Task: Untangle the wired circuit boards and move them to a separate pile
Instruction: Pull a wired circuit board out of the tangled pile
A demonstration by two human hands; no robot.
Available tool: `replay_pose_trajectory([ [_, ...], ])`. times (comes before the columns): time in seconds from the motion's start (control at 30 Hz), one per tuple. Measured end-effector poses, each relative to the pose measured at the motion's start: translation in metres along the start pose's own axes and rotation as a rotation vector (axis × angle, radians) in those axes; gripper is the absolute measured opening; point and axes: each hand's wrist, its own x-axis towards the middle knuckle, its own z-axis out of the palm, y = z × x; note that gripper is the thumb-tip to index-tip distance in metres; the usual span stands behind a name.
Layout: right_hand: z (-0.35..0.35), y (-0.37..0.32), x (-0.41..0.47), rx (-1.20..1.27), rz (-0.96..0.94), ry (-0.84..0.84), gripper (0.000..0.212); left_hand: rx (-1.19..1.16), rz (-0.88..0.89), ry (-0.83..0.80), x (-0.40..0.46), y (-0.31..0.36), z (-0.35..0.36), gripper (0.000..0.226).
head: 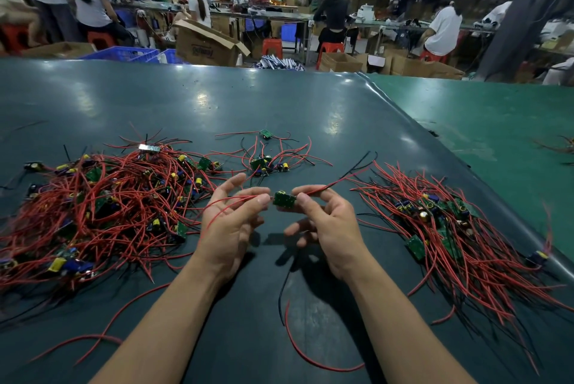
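Board point(284, 199): held clear of worktop point(279, 97) between left hand point(231, 219) and right hand point(326, 222), each pinching its wires, likely straightening them.

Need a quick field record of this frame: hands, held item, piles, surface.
left hand: pinches the red wires at the held board's left end
right hand: pinches the held board's right end
held circuit board: green, lifted above the table between both hands
tangled pile: left, large, wires knotted
sorted pile: right, wires lying roughly parallel
small cluster: a few boards behind the hands
table: dark green mat
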Motion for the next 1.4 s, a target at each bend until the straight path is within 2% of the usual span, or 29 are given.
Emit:
replay_pose_trajectory([
  [0.1, -0.002, 0.001, -0.001, -0.022, -0.097, 0.004, 0.009, 0.066, -0.106, -0.057, -0.002, -0.003, 0.004, 0.044],
  [0.17, -0.001, 0.002, -0.001, -0.06, -0.136, -0.017, 0.012, 0.155, -0.074, -0.08, -0.004, -0.006, 0.006, 0.036],
  [0.27, 0.001, 0.002, -0.002, -0.032, -0.111, -0.048, 0.013, 0.128, -0.039, -0.079, -0.004, -0.006, 0.004, 0.033],
  [0.47, 0.0, 0.0, 0.0, -0.01, 0.012, 0.166, 0.015, 0.199, 0.02, -0.119, -0.003, -0.008, 0.002, 0.035],
  [0.63, 0.003, 0.003, 0.001, 0.009, 0.054, 0.14, 0.009, 0.251, 0.021, -0.174, -0.006, -0.009, 0.005, 0.033],
  [0.77, 0.005, 0.005, 0.003, -0.029, 0.095, 0.192, 0.019, 0.328, 0.012, -0.16, -0.008, -0.008, 0.006, 0.024],
  [0.9, 0.003, 0.009, 0.005, -0.12, 0.038, 0.368, 0.017, 0.403, 0.028, -0.166, -0.01, -0.007, 0.009, 0.022],
  [0.97, 0.002, 0.01, 0.006, -0.255, -0.035, 0.409, 0.018, 0.445, 0.028, -0.187, -0.012, -0.006, 0.011, 0.022],
  [1.03, 0.002, 0.011, 0.005, -0.344, -0.09, 0.418, 0.021, 0.476, 0.027, -0.204, -0.012, -0.006, 0.011, 0.022],
  [1.2, -0.006, 0.01, 0.007, -0.178, -0.076, 0.431, 0.026, 0.523, 0.015, -0.252, -0.015, -0.003, 0.011, 0.023],
  [1.3, -0.005, 0.01, 0.006, -0.218, -0.106, 0.389, 0.037, 0.54, 0.016, -0.255, -0.015, -0.003, 0.011, 0.023],
  [1.4, -0.004, 0.012, 0.007, -0.222, -0.108, 0.381, 0.03, 0.518, 0.027, -0.238, -0.014, -0.004, 0.009, 0.023],
])
